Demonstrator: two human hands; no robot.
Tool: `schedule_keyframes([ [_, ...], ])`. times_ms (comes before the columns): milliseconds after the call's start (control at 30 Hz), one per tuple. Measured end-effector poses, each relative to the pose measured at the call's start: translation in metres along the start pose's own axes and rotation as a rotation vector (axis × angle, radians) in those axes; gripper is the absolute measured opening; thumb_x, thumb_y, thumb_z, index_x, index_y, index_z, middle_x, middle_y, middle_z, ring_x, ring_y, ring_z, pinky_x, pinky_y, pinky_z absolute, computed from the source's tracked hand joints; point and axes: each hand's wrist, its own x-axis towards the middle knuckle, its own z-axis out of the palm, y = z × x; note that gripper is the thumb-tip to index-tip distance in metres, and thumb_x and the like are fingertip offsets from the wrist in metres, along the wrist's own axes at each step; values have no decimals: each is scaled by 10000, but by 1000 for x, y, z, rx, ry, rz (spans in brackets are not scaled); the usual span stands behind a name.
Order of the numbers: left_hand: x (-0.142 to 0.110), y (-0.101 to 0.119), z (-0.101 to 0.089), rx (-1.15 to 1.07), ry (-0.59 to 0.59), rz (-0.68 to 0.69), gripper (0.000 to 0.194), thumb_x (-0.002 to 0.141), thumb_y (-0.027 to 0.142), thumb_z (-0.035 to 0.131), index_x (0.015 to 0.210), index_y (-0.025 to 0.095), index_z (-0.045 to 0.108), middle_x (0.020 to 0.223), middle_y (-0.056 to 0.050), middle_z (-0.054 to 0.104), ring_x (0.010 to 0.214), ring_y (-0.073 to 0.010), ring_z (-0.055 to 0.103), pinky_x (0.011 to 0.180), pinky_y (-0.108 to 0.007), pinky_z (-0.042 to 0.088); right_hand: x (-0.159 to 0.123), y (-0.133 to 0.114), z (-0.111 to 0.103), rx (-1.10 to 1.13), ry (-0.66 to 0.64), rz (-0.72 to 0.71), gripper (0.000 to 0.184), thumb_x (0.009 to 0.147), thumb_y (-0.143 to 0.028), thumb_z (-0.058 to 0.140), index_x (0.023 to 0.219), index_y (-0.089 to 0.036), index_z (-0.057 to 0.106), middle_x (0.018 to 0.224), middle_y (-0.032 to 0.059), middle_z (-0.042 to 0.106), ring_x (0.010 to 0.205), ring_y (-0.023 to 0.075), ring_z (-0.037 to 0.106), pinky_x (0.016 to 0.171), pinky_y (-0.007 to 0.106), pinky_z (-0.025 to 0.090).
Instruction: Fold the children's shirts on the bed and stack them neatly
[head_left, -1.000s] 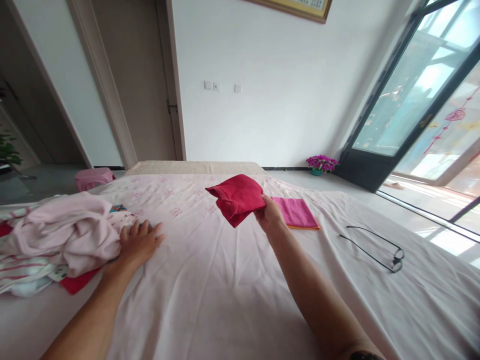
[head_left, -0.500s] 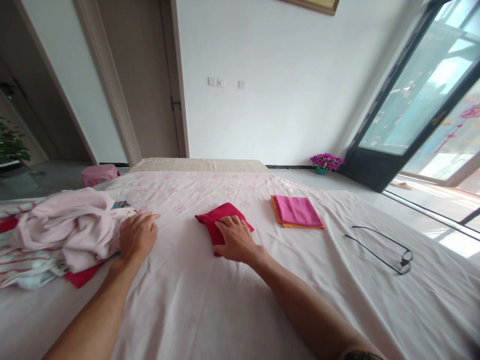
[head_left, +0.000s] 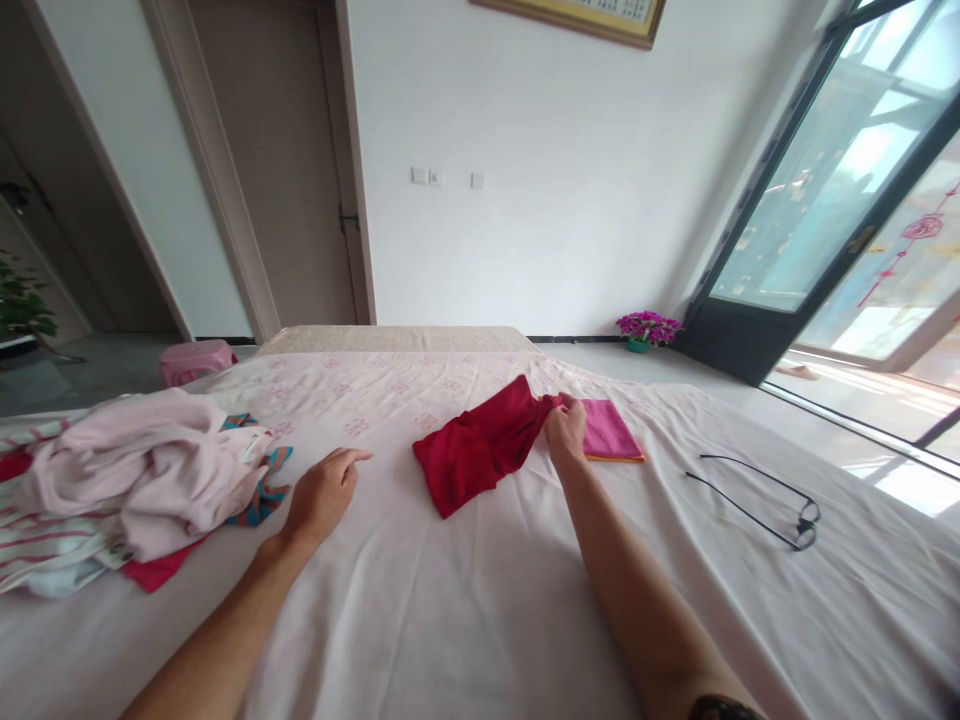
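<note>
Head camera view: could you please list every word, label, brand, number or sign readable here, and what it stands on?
No text can be read.
Framed picture: characters, too small and partly cut off.
Clothes pile: any print too small.
Pink hanging ornament: any sign too blurred.
Red cloth: no lettering visible.

A home, by the look of it: flower-printed sheet (head_left: pixel 405 620) spread wide, heaped clothes (head_left: pixel 142 470), pink stool (head_left: pixel 196 362), potted purple flowers (head_left: pixel 649 328). Framed lettering (head_left: pixel 577 20) on white wall (head_left: pixel 540 240); brown door (head_left: pixel 262 160) with lever handle (head_left: pixel 349 219).
</note>
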Motion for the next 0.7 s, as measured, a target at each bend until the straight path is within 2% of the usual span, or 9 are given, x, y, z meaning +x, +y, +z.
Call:
schedule_keyframes([
  [67, 4, 22, 7, -83, 2, 25, 358, 875, 188, 398, 1068, 229, 697, 1101, -31, 726, 1027, -186, 669, 941, -318, 491, 6, 10, -10, -199, 80, -39, 408, 752, -188, 446, 1100, -191, 660, 1164, 101, 644, 1079, 243, 573, 921, 372, 452],
  [100, 6, 35, 12, -123, -9, 22, 344, 887, 210, 407, 1080, 229, 692, 1111, -33, 724, 1017, -181, 672, 927, -308, 498, 4, 13, -11, -256, 52, -61, 390, 751, -172, 449, 1064, -207, 680, 1153, 84, 658, 1070, 237, 584, 921, 367, 453],
  [200, 10, 76, 25, -167, -92, -6, 330, 908, 347, 480, 1160, 230, 658, 1163, -47, 702, 1007, -186, 670, 876, -298, 517, -11, 11, 0, -325, -274, -181, 366, 748, -142, 475, 1008, -237, 714, 1048, 28, 714, 981, 210, 635, 864, 321, 478],
  [267, 10, 101, 35, -94, -136, 28, 412, 865, 434, 571, 1218, 228, 626, 1218, -69, 669, 1084, -224, 634, 909, -330, 504, -23, 7, 11, -359, -529, -274, 383, 713, -108, 505, 987, -245, 735, 1011, 11, 733, 974, 207, 647, 848, 294, 484],
  [367, 8, 122, 48, 52, -165, 110, 369, 788, 373, 668, 1125, 223, 654, 1168, -88, 656, 1100, -262, 597, 918, -362, 482, -32, 5, 19, -434, -754, -397, 465, 637, -45, 534, 990, -250, 756, 1069, 17, 729, 1044, 236, 630, 884, 289, 476],
  [433, 9, 122, 53, 50, -164, 98, 156, 811, 252, 602, 948, 224, 670, 1037, -74, 668, 1001, -233, 617, 868, -339, 483, -29, 9, 17, -448, -816, -427, 544, 602, -12, 527, 1036, -246, 755, 1116, 24, 718, 1072, 245, 621, 914, 291, 470],
  [500, 13, 110, 54, -73, -116, -16, 121, 825, 193, 525, 842, 225, 640, 924, -54, 670, 899, -203, 634, 832, -325, 482, -22, 13, 11, -433, -878, -439, 601, 582, 5, 513, 1078, -242, 747, 1130, 24, 714, 1073, 239, 622, 935, 290, 467],
  [633, 20, 67, 45, -630, 105, -504, 128, 802, 299, 519, 860, 208, 588, 803, -36, 678, 753, -195, 659, 742, -326, 518, -10, 19, 1, -391, -1016, -527, 627, 576, -3, 553, 1134, -229, 726, 1192, 32, 689, 1105, 233, 608, 976, 286, 448],
  [700, 20, 46, 38, -756, 164, -634, 166, 805, 315, 469, 865, 192, 562, 781, -43, 675, 723, -201, 666, 708, -341, 532, -10, 18, 0, -392, -990, -572, 512, 629, -37, 595, 1088, -215, 738, 1150, 38, 704, 1072, 229, 619, 948, 276, 453],
])
